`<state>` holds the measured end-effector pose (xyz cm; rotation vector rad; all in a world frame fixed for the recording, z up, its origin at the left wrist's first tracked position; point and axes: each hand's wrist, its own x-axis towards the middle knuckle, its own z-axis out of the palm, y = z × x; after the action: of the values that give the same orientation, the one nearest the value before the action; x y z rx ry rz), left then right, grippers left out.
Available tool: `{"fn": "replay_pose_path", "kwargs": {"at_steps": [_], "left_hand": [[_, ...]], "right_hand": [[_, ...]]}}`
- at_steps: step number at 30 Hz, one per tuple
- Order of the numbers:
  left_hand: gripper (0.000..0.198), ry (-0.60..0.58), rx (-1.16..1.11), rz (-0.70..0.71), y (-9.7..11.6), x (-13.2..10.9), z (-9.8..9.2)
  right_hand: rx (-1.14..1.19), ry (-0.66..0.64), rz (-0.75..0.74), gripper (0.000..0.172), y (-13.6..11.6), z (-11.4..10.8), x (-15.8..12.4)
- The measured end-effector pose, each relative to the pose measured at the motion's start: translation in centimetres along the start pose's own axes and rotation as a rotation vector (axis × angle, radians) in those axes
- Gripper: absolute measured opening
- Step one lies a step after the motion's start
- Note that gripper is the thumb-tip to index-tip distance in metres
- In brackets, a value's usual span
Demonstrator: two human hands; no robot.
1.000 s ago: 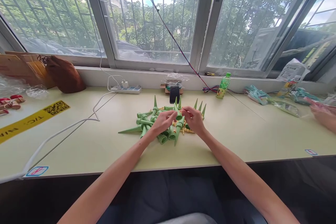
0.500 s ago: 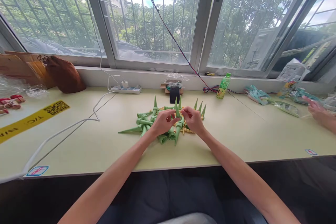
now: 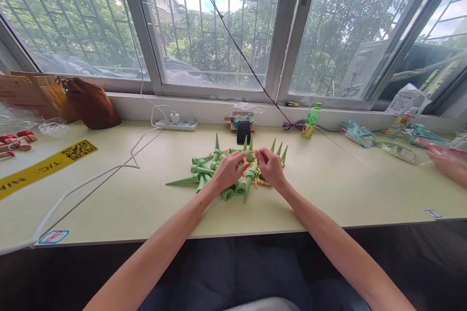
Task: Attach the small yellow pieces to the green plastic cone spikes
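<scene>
A pointed green plastic watering spike is between my two hands, above the pile. The fingers of my left hand close around its left side. My right hand is curled in a pinch close against its right side; whatever lies between those fingertips is hidden. Below and to the left lies a heap of green spikes with hollow threaded ends, partly covered by my left hand. Small yellow plastic parts show under and beside my right hand. Several green spikes point upward just beyond it.
A black phone leans against a small box behind the pile. A green bottle stands by the sill. To the left are a power strip, a white cable and a brown bag. Another person's hand is at far right.
The spike between my hands has lowered slightly and tipped, so it looks shorter now. My hands stay close together over the pile. The other person's hand has shifted a little.
</scene>
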<state>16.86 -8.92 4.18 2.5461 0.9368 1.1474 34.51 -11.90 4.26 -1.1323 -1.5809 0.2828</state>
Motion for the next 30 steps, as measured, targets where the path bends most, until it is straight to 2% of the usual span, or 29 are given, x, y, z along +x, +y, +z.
{"fn": "replay_pose_path", "kwargs": {"at_steps": [4,8,11,16,24,30], "left_hand": [[0.038,-0.014,-0.016,-0.060,0.5,0.0,0.0],[0.038,0.059,-0.041,-0.095,0.8,0.3,-0.2],[0.052,0.059,-0.120,-0.100,0.9,0.5,-0.2],[0.060,-0.057,-0.247,-0.168,1.2,0.5,-0.3],[0.062,-0.039,-0.206,-0.124,1.4,0.5,-0.7],[0.056,-0.054,-0.211,-0.121,1.2,0.5,-0.8]], "right_hand": [[0.018,0.099,0.016,0.035,0.3,-0.3,0.1],[0.051,0.127,0.001,0.036,0.5,-0.4,0.2],[0.089,0.089,-0.025,0.035,0.3,-0.3,0.1],[0.134,-0.012,-0.069,0.032,-0.2,-0.3,-0.1],[0.192,-0.060,-0.037,0.034,0.0,-0.3,0.0],[0.236,-0.085,-0.026,0.034,0.3,-0.3,0.1]]}}
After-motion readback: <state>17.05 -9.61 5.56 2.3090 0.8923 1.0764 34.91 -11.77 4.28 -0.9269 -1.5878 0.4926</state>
